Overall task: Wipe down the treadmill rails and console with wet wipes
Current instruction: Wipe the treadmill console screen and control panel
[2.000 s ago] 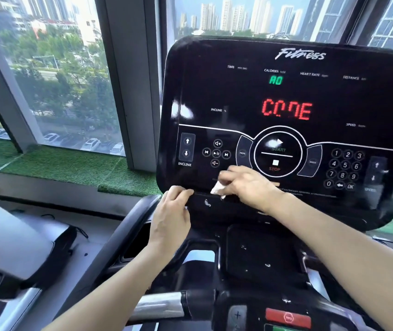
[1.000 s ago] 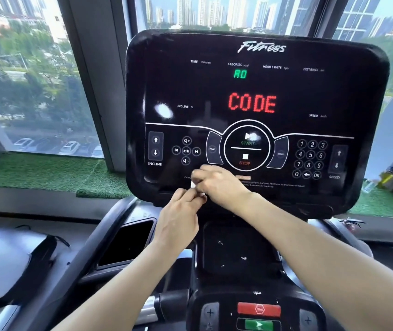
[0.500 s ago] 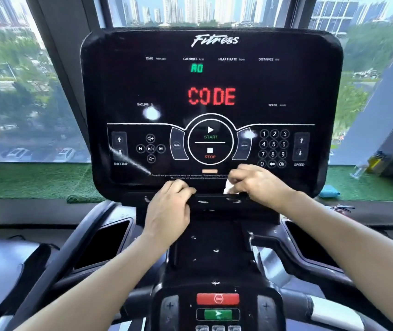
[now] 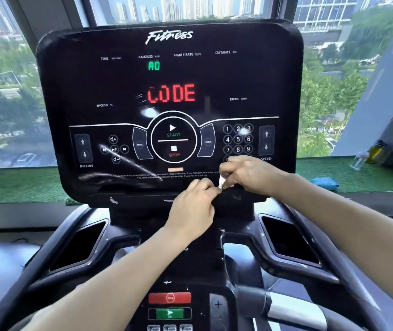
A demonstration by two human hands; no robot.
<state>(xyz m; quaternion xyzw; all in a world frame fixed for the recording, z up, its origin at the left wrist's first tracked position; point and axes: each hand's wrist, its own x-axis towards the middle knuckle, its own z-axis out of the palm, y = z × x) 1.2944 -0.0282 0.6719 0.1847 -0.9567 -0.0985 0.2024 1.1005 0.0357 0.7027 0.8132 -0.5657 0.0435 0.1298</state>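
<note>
- We see the treadmill console [image 4: 169, 99] straight ahead, black & glossy, red "CODE" lit mid-panel w/ a green readout above it.
- The right hand [image 4: 250, 174] sits at the console's lower edge, just under the number keypad [image 4: 238, 139]; its fingers are curled and pinch a small white wet wipe [image 4: 221, 181] against the bottom strip of the panel (only a sliver of the wipe shows, the rest is hidden in the grip).
- The left hand [image 4: 194, 206] is just beside the right one, knuckles up, fingers curled together over the ledge under the console; its fingertips reach toward the wipe, but we cannot tell whether they touch or pinch it.
- Wet streaks run across the panel's lower left, near the media buttons [image 4: 114, 149] & the small-print line.
- Below the hands: the centre column w/ a red stop button [image 4: 169, 297] and a green button [image 4: 169, 313] under it.
- Dark handrails [image 4: 310, 266] curve off both sides, each w/ a recessed tray.
- On the green turf sill [image 4: 358, 177] at right lies a blue cloth [image 4: 324, 182], well apart from the hands; a bottle [image 4: 375, 151] stands farther right (blurred).
</note>
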